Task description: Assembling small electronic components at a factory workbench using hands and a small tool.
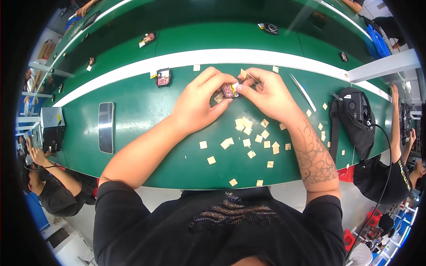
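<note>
Near the far side of the green bench, my left hand grips a small black electronic device between thumb and fingers. Its open side shows a red circuit board with a yellow and white part. The thumb and fingers of my right hand close on the device's right edge. Thin pale lines between the right fingers look like a slender tool, partly hidden. Several small cream paper squares lie scattered below my hands. A second open device sits beyond my left forearm.
Silver tweezers rest right of my right hand. A black bag with a cable stands farther right. A phone lies at left. Behind the white divider, more devices lie on green surface. Other people sit at both sides.
</note>
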### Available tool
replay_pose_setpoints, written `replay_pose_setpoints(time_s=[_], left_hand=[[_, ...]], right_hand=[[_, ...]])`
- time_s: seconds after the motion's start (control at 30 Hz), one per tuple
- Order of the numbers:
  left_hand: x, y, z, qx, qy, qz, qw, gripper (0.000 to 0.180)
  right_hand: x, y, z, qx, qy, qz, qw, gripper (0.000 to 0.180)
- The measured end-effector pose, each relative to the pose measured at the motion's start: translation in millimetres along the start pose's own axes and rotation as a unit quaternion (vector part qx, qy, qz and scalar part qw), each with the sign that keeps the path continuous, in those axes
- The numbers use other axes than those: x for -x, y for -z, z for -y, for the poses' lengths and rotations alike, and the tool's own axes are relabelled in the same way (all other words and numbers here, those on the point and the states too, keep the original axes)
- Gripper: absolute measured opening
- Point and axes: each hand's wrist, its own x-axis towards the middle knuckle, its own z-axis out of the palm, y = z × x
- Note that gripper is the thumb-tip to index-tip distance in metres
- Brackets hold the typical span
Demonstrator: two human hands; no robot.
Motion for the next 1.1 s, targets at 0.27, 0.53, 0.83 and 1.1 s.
replay_pose_setpoints(time_s=[0.27,0.53,0.83,1.1], left_hand=[[-8.6,-3.6,9.9,0.342,0.136,0.012,0.93,0.027],[-43.7,3.6,14.3,0.188,0.148,0.033,0.97,0.015],[-194.3,-13.5,57.3,-0.226,0.139,0.096,0.959,0.019],[-261.0,-82.0,29.4,-0.327,-0.041,0.181,0.927,0.061]], right_hand=[[-6.0,-18.4,-19.4,-0.161,0.079,-0.032,0.983,0.013],[5.9,-0.8,1.6,-0.112,0.102,-0.153,0.977,0.015],[-5.5,2.3,-17.8,-0.075,0.147,-0.282,0.945,0.014],[-9.4,8.4,-22.0,-0.058,0.233,-0.345,0.907,0.008]])
